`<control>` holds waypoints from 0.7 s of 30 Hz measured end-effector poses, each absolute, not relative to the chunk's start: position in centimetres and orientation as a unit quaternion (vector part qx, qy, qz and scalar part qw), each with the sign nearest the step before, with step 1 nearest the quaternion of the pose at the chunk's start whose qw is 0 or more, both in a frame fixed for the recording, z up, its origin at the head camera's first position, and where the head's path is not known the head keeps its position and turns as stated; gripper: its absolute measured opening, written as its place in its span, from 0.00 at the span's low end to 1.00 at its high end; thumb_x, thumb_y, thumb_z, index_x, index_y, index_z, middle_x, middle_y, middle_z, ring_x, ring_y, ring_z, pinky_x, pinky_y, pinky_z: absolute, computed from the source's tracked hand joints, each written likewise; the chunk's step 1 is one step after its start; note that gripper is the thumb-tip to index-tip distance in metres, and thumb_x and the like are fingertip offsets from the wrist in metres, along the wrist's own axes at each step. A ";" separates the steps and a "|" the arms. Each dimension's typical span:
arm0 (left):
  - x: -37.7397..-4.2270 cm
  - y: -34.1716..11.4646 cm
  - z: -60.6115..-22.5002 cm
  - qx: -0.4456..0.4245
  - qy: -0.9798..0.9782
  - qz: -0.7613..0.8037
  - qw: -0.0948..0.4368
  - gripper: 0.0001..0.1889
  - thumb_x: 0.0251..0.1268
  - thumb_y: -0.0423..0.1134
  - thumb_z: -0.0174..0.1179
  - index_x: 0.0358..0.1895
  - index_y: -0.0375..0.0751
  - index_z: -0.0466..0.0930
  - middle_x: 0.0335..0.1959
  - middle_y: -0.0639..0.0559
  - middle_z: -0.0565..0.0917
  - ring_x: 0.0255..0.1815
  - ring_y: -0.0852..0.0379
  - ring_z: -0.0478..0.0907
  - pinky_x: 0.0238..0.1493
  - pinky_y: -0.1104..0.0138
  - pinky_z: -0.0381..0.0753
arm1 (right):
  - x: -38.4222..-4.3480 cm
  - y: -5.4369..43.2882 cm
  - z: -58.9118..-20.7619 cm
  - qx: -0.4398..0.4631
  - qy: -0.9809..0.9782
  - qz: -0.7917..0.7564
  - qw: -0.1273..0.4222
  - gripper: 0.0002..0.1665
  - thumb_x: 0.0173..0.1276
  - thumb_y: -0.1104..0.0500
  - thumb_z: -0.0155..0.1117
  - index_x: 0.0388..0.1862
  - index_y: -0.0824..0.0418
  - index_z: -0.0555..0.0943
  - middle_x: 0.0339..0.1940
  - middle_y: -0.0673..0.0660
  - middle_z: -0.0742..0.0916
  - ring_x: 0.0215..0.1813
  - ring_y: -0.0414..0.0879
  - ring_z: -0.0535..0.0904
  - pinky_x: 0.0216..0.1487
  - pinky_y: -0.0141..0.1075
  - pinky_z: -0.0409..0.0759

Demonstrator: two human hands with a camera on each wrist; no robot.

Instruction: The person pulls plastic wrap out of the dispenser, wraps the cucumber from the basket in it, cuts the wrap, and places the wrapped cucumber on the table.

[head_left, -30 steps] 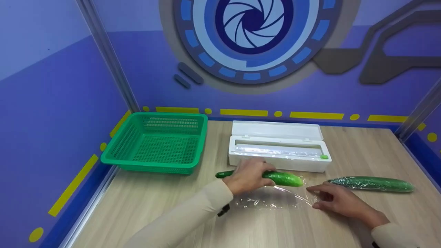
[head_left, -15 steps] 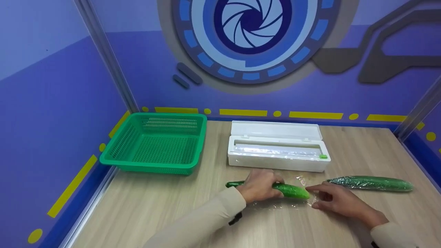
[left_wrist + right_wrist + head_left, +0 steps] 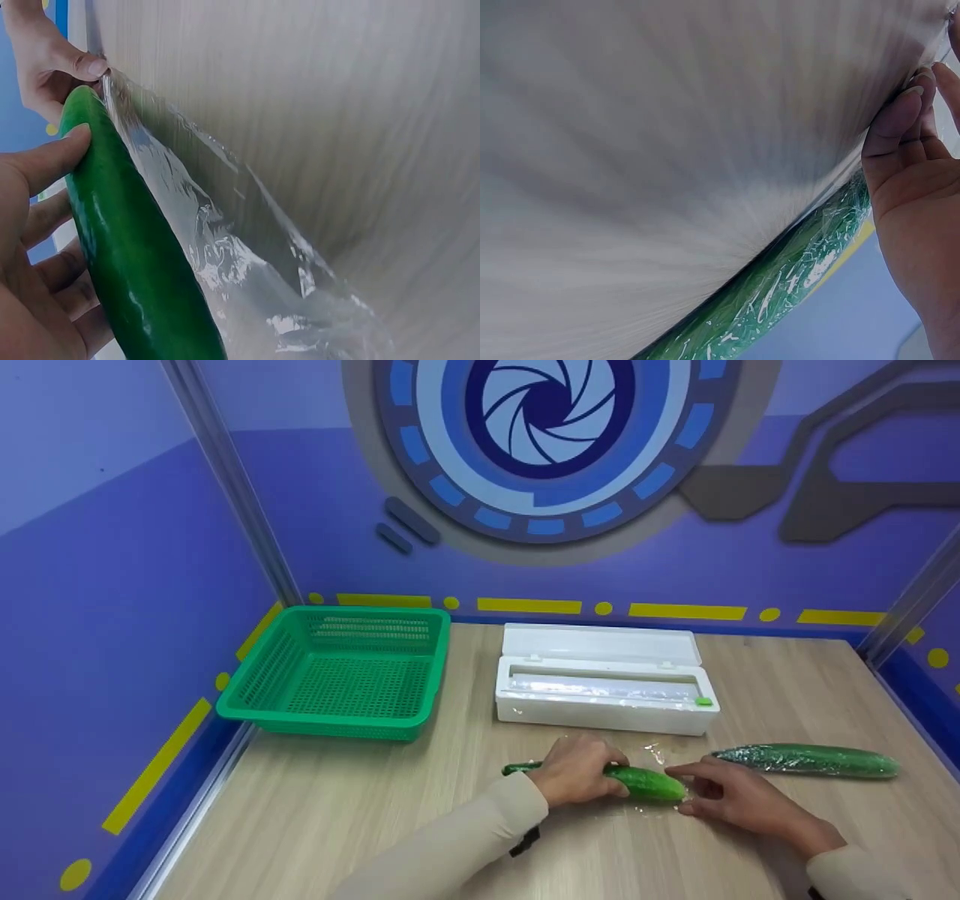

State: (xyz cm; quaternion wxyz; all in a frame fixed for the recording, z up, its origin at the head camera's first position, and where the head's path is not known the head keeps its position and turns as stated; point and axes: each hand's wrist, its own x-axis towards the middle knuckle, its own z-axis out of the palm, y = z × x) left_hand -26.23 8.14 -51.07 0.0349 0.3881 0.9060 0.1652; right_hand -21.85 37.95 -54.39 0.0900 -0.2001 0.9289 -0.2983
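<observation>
A bare green cucumber (image 3: pixel 649 784) lies slantwise in my left hand (image 3: pixel 579 769), its paler end pointing toward my right hand (image 3: pixel 739 795). In the left wrist view, the left thumb and curled fingers grip the cucumber from either side. A sheet of clear plastic wrap (image 3: pixel 225 259) spreads on the table beneath and beside it. Its corner is pinched between the right thumb and fingers, right by the cucumber's tip. Behind the right hand, a second cucumber (image 3: pixel 817 760), wrapped in shiny film, rests on the table.
An open white cling film box (image 3: pixel 607 720) with a roll inside and a green slide cutter (image 3: pixel 703 701) stands behind the hands. To the left is a green plastic basket (image 3: pixel 322 718) with nothing in it. Purple wall panels border the wooden table (image 3: pixel 360 810).
My left hand has brought the cucumber rightward and nearer the front, down over the plastic wrap, with its tip now close to the right fingers. The right hand stays in place.
</observation>
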 end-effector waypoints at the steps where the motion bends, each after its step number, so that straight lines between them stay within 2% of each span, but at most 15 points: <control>1: -26.3 8.2 -51.2 0.387 0.906 0.167 0.036 0.18 0.64 0.53 0.76 0.56 0.57 0.91 0.44 0.69 0.88 0.39 0.72 0.75 0.35 0.71 0.71 | -21.9 38.0 -54.4 -0.202 0.929 -0.297 0.088 0.32 0.69 0.41 0.76 0.68 0.50 0.84 0.38 0.46 0.79 0.39 0.39 0.73 0.36 0.34 0.71; 21: -26.8 8.4 -51.9 0.361 0.911 0.186 0.068 0.18 0.64 0.52 0.77 0.56 0.56 0.92 0.44 0.70 0.87 0.38 0.72 0.74 0.38 0.73 0.70 | -21.9 38.0 -54.3 -0.199 0.927 -0.303 0.099 0.33 0.69 0.41 0.76 0.69 0.49 0.83 0.39 0.47 0.80 0.40 0.39 0.73 0.36 0.34 0.72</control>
